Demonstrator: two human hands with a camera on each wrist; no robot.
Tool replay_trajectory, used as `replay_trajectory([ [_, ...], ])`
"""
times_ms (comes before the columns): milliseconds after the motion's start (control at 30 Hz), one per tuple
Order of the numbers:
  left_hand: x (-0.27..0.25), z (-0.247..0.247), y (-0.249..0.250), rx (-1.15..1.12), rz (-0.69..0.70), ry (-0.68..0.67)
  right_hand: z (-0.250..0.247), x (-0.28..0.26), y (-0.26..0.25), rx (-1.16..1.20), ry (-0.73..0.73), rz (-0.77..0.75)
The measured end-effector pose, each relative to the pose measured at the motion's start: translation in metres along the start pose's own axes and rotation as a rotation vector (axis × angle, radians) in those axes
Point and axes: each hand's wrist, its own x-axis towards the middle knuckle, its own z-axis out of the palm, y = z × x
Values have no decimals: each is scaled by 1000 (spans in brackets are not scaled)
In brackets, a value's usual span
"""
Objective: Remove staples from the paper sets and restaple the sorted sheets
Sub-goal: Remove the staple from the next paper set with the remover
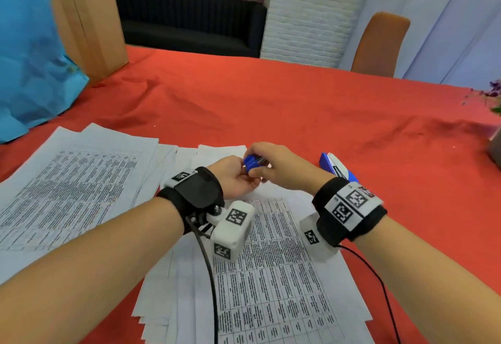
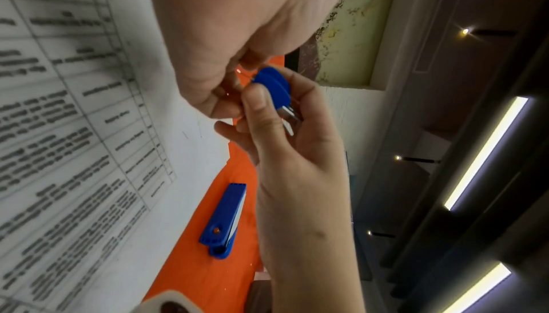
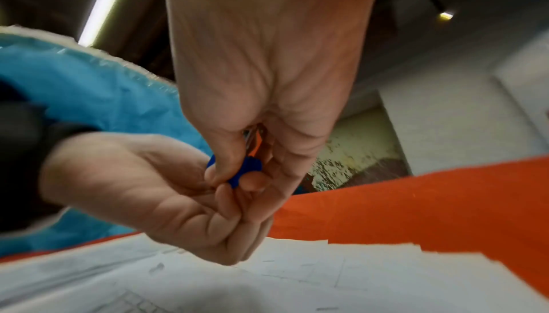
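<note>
Holding the blue remover (image 1: 253,163) above the sheets (image 1: 273,276), the right hand (image 1: 282,166) grips it while the left hand (image 1: 233,178) pinches at its jaws. Stapler (image 1: 337,167) lies idle on the counter (image 1: 298,105). Sheets lie loose; restapling appears outstanding.

Head camera: we look from up high, forward and down, at the counter (image 1: 298,99) with its red cloth, and at both wrists. The room shows far behind.
Left wrist camera: we sit very near the left hand (image 2: 226,36) and look along it. The view is turned sideways. Papers (image 2: 74,130) fill one side, ceiling lights the other.
Right wrist camera: we sit very near the right hand (image 3: 267,71) and look along it, tilted up a little, so we see ceiling too.
Shared: all three see both hands meeting at the small blue tool (image 1: 253,161). The head and left wrist also see the blue stapler (image 2: 227,217).
</note>
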Motion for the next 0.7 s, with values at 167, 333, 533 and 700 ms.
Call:
replay_trajectory([
  [167, 14, 5, -5, -15, 45, 93, -2, -1, 1, -122, -25, 23],
  [333, 17, 8, -5, 79, 100, 139, -9, -7, 10, -7, 67, 19],
  [533, 19, 2, 5, 1153, 320, 246, -13, -6, 39, -295, -124, 145],
  [700, 25, 4, 2, 1655, 279, 237, 7, -3, 41, -375, -255, 140],
])
